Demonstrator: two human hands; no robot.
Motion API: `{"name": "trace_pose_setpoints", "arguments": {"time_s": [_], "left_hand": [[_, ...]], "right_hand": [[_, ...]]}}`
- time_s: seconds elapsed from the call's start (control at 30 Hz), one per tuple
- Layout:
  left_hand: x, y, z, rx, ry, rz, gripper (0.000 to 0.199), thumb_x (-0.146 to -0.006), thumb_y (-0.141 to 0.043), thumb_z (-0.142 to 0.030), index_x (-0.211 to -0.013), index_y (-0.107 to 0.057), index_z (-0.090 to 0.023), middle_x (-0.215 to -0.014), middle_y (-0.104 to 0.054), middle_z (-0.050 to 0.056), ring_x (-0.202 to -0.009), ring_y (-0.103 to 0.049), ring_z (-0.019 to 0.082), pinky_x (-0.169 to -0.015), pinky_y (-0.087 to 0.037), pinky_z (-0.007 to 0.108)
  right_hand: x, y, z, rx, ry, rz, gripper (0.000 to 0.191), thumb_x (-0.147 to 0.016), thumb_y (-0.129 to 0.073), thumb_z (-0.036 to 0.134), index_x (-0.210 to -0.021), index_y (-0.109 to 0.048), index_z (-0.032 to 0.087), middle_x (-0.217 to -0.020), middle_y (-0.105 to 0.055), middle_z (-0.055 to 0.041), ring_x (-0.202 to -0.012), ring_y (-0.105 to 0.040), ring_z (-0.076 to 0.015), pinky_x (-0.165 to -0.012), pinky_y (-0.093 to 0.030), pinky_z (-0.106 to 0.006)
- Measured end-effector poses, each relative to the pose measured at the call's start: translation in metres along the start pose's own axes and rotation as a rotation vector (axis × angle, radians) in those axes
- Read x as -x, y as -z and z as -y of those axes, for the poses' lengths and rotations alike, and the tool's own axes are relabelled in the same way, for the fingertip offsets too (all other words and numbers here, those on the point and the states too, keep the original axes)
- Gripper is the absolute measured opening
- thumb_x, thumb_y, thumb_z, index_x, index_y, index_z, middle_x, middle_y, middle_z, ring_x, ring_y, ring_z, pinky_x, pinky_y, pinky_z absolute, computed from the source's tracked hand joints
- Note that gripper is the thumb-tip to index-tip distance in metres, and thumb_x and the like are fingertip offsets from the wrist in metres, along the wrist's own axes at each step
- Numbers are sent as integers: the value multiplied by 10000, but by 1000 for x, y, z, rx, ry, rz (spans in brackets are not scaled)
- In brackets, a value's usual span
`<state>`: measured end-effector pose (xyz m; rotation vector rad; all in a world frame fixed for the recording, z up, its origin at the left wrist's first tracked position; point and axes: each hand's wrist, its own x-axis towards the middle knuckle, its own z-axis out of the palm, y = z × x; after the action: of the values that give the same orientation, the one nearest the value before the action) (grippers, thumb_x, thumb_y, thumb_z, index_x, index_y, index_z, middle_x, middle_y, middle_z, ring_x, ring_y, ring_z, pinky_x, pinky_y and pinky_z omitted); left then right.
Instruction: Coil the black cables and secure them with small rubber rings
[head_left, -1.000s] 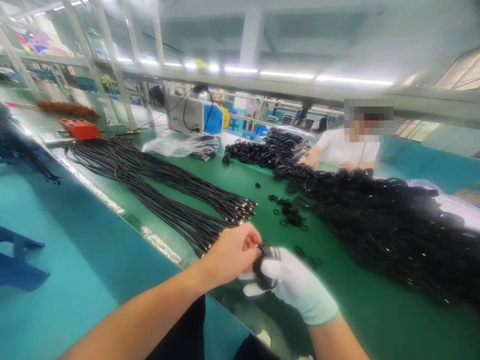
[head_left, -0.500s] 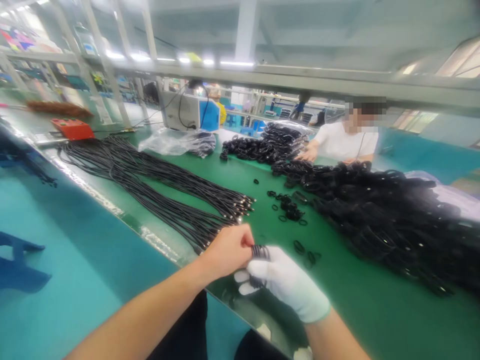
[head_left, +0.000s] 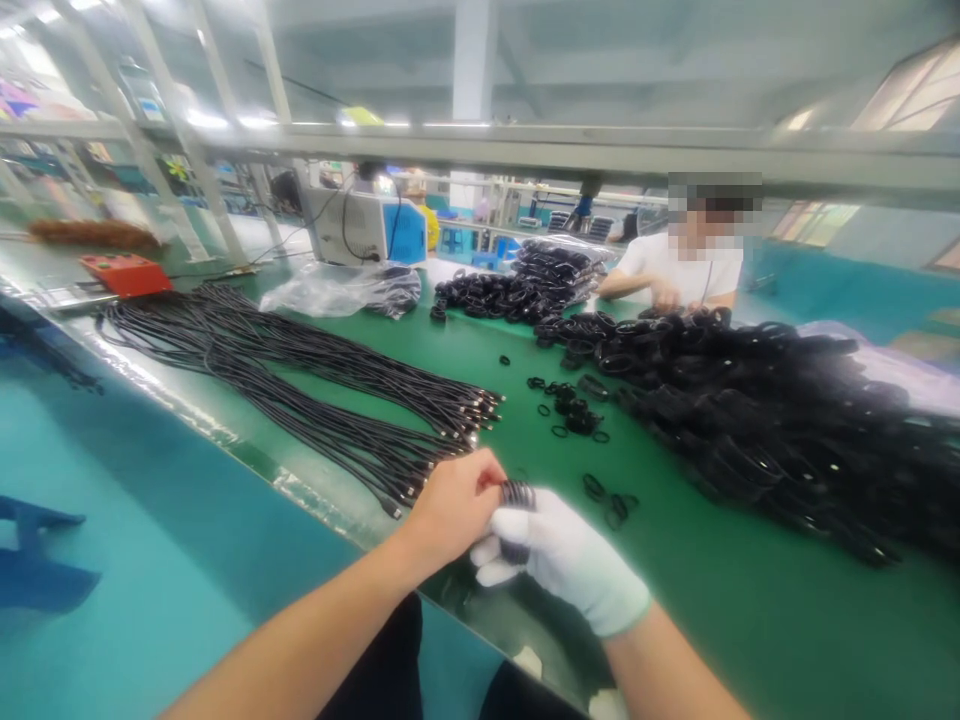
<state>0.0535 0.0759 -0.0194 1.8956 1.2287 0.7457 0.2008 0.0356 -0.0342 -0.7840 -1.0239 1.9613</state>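
Observation:
My left hand, bare, has its fingers closed at the left end of a stack of black rings. My right hand, in a white glove, is wrapped round that stack. Both hands meet over the near edge of the green table. Just beyond my left hand lie the metal-tipped ends of two long bundles of black cables. Small loose black rings are scattered on the table past my right hand.
A large heap of black coiled cables covers the right side. Across the table sits a person in a white shirt. A red box, a plastic bag and a blue-and-white machine stand farther back.
The view has shifted slightly, moving the table items a little left. My hands stay together at the rings. The other person's hands have moved closer together.

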Motion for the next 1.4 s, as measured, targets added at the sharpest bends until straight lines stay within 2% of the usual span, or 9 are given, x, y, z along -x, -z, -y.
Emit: {"name": "trace_pose_setpoints", "arguments": {"time_s": [0.1,0.33,0.4,0.53,0.77,0.93,1.1,1.27,1.4], "left_hand": [[4,10,-4,-46,-42,-26,209,-756,-538,-191,-949,-606,-231,-781,-629,-29,-694,-554,134,-640,-402,241],[33,12,-5,-205,-268,105,84,-706,-691,-236,-709,-613,-205,-802,-609,-16,-855,-506,179,-791,-382,297],[31,14,-3,-159,-226,89,35,-737,-648,-204,-755,-619,-210,-804,-610,-18,-821,-518,164,-762,-395,282],[12,19,-8,-61,-136,22,233,-755,-555,-143,-963,-611,-231,-824,-614,-24,-706,-541,125,-653,-417,235],[-3,8,-18,-169,-266,-11,202,-722,-483,-79,-767,-646,-188,-750,-622,0,-708,-556,134,-680,-420,242],[-43,12,-10,50,-187,394,172,-731,-562,-182,-880,-649,-170,-808,-661,10,-749,-596,151,-692,-453,250],[-89,-42,-19,-218,-381,426,102,-777,-546,-203,-780,-643,-173,-772,-631,4,-737,-572,142,-689,-422,236],[-101,-109,-22,-328,-450,466,45,-754,-599,-177,-780,-614,-211,-850,-588,7,-827,-546,171,-751,-397,258],[-109,-105,-17,-301,-378,409,58,-760,-588,-181,-714,-556,-192,-802,-553,12,-821,-534,175,-774,-400,270]], "right_hand": [[-1,7,0,-162,-20,64,242,-796,-638,291,-950,-609,106,-795,-623,-75,-694,-614,-151,-652,-524,-326],[-7,13,-7,-215,100,44,157,-802,-619,228,-891,-623,98,-753,-586,-47,-669,-585,-127,-556,-492,-230],[-6,11,-6,-166,52,35,179,-791,-631,226,-912,-619,95,-763,-599,-56,-682,-604,-142,-577,-519,-259],[0,5,4,-72,-50,35,248,-734,-681,221,-928,-610,85,-826,-613,-84,-670,-620,-152,-555,-560,-288],[7,1,19,63,-99,-41,184,-659,-702,180,-800,-625,89,-746,-605,-53,-539,-569,-98,-422,-525,-202],[17,11,22,-72,-93,8,302,-592,-721,162,-859,-612,76,-697,-644,-70,-479,-585,-115,-385,-504,-208],[17,12,24,-237,-174,299,429,-544,-789,170,-910,-580,89,-746,-656,-75,-642,-664,-200,-490,-534,-279],[13,14,19,-270,-154,244,527,-495,-829,226,-939,-584,81,-766,-651,-79,-665,-658,-209,-535,-552,-350],[18,15,23,-282,-87,162,530,-490,-826,240,-934,-584,84,-789,-650,-95,-698,-663,-234,-536,-561,-353]]}}
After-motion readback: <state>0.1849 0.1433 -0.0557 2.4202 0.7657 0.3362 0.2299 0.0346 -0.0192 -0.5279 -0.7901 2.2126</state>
